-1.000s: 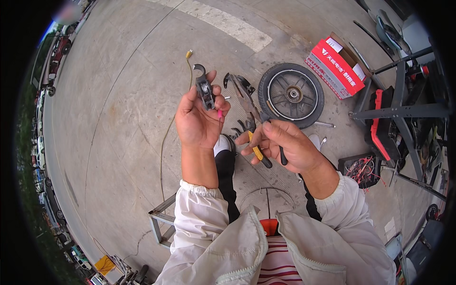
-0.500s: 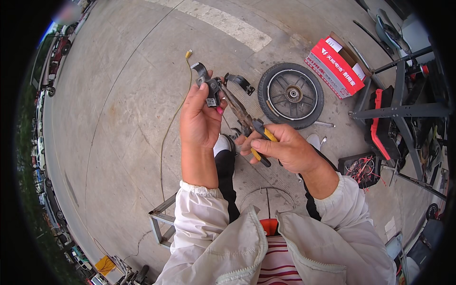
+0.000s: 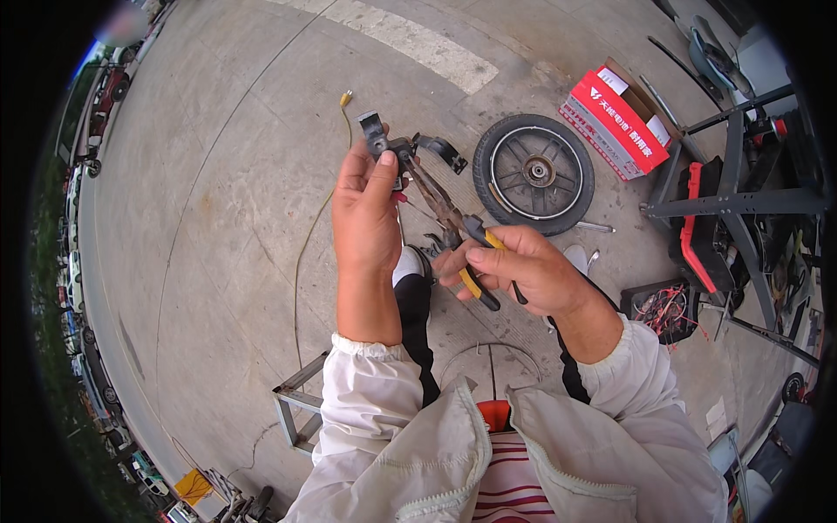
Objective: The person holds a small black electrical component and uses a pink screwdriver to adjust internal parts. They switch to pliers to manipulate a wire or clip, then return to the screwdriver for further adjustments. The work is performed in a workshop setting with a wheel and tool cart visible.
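Note:
My left hand (image 3: 364, 218) is closed round a small black metal bracket-like part (image 3: 373, 132) with a curved end, the thumb pressed on its face. A bit of pink shows below the fingers. In my right hand (image 3: 545, 275) is a pair of long-nose pliers (image 3: 443, 209) with yellow and black handles, their worn jaws reaching up to the black part. Whether the jaws grip it cannot be made out. Just right of the jaw tips is a black curved piece (image 3: 442, 153); I cannot tell if it joins the part.
A spoked wheel with a tyre (image 3: 575, 183) lies flat ahead to the right, by a red box (image 3: 615, 122). A metal frame rack (image 3: 741, 205) and a tray of red wires (image 3: 663, 309) stand at right. A yellow-plugged cable (image 3: 309, 235) and a metal stand (image 3: 296, 401) are at left.
The black part has turned in my left hand, and the thumb now lies over its face. The pliers have shifted slightly, with more of their second handle showing.

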Motion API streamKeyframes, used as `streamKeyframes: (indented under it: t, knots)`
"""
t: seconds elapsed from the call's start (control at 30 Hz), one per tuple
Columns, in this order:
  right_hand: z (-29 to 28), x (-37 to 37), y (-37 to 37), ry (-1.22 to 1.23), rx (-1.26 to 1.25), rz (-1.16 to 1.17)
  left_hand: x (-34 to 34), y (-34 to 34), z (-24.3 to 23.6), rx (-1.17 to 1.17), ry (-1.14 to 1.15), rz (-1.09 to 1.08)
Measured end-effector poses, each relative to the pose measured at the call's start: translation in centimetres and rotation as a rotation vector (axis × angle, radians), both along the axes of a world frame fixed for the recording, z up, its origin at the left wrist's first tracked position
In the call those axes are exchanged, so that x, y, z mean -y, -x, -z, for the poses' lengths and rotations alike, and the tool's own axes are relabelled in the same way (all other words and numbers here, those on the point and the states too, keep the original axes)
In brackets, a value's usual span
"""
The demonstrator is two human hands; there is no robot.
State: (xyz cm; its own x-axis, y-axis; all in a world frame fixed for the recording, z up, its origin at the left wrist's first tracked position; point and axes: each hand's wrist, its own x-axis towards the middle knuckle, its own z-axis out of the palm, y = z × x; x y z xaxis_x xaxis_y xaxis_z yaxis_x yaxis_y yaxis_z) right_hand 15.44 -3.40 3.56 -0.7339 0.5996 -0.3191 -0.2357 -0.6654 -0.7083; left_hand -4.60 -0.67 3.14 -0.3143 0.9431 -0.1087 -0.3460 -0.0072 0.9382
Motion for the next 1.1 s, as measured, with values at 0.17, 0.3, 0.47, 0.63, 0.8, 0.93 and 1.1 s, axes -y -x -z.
streamKeyframes:
  t: [0.17, 0.3, 0.47, 0.63, 0.8, 0.93, 1.1]
  knots:
    - [0.4, 0.0, -0.2, 0.014, -0.026, 0.000, -0.1, -0.1, 0.3, -0.083, -0.009, -0.006]
    - [0.7, -0.1, -0.2, 0.060, -0.103, 0.010, 0.0, -0.3, 0.0, -0.127, 0.006, -0.009]
    - [0.7, 0.0, -0.2, 0.125, -0.192, 0.017, 0.1, -0.6, -0.2, -0.143, -0.026, 0.010]
    - [0.3, 0.1, -0.2, 0.160, -0.233, 0.023, 0.2, -0.8, -0.4, -0.144, -0.043, 0.013]
    - [0.3, 0.2, -0.2, 0.165, -0.251, 0.038, 0.2, -0.9, -0.4, -0.124, -0.048, 0.002]
    - [0.3, 0.2, -0.3, 0.163, -0.263, 0.043, 0.1, -1.1, -0.3, -0.102, -0.062, -0.002]
    - [0.3, 0.3, -0.4, 0.164, -0.247, 0.048, 0.1, -1.1, -0.2, -0.092, -0.070, 0.015]
